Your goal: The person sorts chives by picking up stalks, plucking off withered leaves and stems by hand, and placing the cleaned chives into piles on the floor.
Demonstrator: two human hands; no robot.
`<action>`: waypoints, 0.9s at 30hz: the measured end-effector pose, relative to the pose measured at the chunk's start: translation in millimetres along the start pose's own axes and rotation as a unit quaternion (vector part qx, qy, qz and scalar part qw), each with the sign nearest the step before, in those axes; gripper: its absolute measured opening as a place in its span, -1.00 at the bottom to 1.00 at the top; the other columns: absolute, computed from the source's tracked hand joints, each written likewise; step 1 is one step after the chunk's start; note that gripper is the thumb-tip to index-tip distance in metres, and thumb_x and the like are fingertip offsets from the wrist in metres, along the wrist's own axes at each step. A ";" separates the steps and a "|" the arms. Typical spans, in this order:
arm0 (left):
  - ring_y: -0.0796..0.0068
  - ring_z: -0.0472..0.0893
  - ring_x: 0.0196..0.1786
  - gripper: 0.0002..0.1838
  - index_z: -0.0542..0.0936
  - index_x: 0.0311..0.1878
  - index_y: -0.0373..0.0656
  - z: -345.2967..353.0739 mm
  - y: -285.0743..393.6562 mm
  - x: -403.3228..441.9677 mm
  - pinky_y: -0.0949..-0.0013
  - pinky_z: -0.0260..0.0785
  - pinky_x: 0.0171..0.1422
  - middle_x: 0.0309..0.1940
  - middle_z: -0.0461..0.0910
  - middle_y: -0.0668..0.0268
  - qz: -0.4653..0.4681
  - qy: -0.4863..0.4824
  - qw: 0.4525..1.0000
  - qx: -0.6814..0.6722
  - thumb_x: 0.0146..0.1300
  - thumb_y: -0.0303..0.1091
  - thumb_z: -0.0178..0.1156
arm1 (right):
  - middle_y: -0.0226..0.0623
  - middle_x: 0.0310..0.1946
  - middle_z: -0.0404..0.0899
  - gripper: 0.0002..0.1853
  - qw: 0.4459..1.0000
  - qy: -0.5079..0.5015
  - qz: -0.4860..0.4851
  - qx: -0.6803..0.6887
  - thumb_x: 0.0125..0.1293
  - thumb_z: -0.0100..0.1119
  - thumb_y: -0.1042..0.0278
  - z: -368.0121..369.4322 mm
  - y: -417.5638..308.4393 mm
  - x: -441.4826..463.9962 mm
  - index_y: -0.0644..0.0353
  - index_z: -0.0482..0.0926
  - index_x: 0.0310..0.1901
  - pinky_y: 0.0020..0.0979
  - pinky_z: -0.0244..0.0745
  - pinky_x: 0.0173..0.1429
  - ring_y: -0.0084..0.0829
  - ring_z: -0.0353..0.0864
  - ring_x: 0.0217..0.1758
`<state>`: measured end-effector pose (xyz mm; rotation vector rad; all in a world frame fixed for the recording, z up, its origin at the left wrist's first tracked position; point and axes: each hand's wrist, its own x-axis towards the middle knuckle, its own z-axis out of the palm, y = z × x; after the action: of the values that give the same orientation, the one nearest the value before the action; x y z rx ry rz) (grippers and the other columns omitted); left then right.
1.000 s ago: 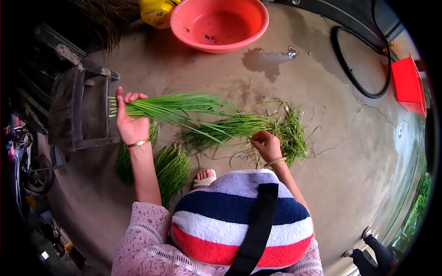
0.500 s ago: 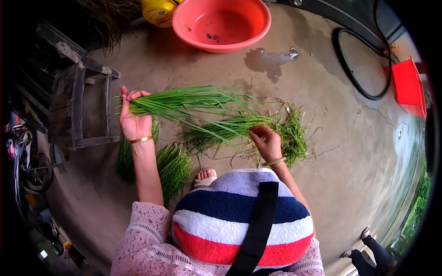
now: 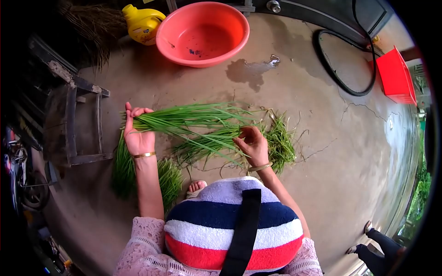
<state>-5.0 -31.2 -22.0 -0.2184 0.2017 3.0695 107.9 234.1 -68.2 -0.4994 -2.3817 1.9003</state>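
Observation:
My left hand grips a bunch of long green chives by the stem ends, holding it roughly level above the floor. The leaves stretch to the right, toward my right hand. That hand's fingers are curled in a pinch near the leaf tips; whatever is between them is too small to make out. Beneath lies a loose layer of chives on the concrete. A tangled heap of trimmed, partly yellowish leaves sits just beyond my right hand. Chive bundles rest beside and partly behind my left forearm.
A red basin stands ahead with a yellow jug beside it. At left is a worn wooden stool. A black hose and a red bin are at right. A striped cushion covers my lap. Another person's legs show lower right.
The whole view has shifted, so the basin, hose and bin appear further left. My left hand and its bunch have come slightly nearer my body; my right hand stays pinched by the leaf tips.

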 end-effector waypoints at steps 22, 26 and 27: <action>0.49 0.37 -0.35 -0.77 0.48 -0.14 -0.23 -11.0 12.1 -0.5 0.29 0.21 0.01 -0.50 0.35 0.35 -0.022 0.045 0.998 -0.040 0.26 -0.46 -0.16 | -0.31 -0.51 0.58 -0.83 0.996 0.063 0.059 -0.021 0.03 0.21 0.44 -9.2 18.4 -3.4 0.29 0.52 -0.32 -0.55 0.43 -0.32 -0.57 0.56 -0.45; 0.49 0.37 -0.35 -0.77 0.48 -0.12 -0.22 -9.0 12.6 -1.5 0.27 0.20 0.02 -0.51 0.35 0.34 -0.033 0.054 0.997 -0.052 0.26 -0.44 -0.16 | -0.36 -0.51 0.58 -0.78 0.993 0.114 0.032 0.000 0.02 0.20 0.47 -10.4 35.9 3.6 0.27 0.49 -0.24 -0.53 0.42 -0.32 -0.56 0.55 -0.45; 0.49 0.37 -0.35 -0.77 0.47 -0.11 -0.22 -9.9 13.6 -1.2 0.26 0.20 0.02 -0.50 0.35 0.34 -0.033 0.055 0.997 -0.051 0.26 -0.43 -0.15 | -0.36 -0.45 0.58 -0.75 0.991 0.108 0.025 0.077 0.02 0.19 0.47 -10.6 36.1 7.0 0.22 0.48 -0.20 -0.51 0.43 -0.30 -0.51 0.55 -0.44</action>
<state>-3.4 -46.0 -29.8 -0.3921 0.0420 3.0076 111.6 252.9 -101.3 -0.7180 -2.0892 1.9196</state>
